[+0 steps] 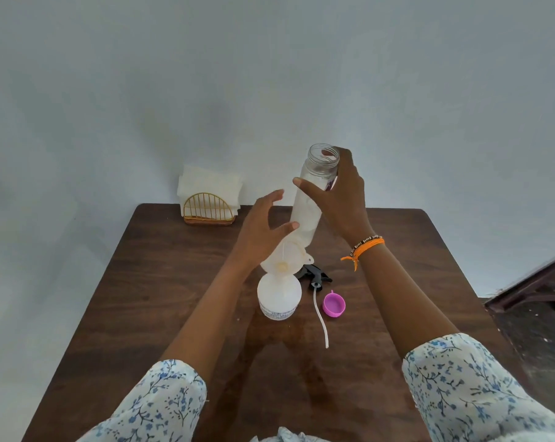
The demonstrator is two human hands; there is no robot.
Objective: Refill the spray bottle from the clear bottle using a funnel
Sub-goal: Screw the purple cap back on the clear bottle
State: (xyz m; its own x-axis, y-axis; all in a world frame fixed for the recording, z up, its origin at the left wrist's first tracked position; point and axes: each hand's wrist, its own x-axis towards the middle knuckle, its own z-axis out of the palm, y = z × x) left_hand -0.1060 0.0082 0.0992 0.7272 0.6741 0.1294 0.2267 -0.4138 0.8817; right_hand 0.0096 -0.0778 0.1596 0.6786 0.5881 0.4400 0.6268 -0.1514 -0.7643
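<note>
Two flowery sleeves are closest, one on each arm. Past them, on the brown table, stands one white spray bottle with its top off. I cannot tell how full it is. One white funnel sits in its neck. Just right of it lie one black spray head with a long white tube, and one pink cap, open side up. The left hand is spread open beside the funnel, holding nothing. The right hand grips one clear bottle, open mouth up, its bottom touching the funnel. It looks cloudy white inside. At the far left edge, one gold napkin holder holds white napkins.
</note>
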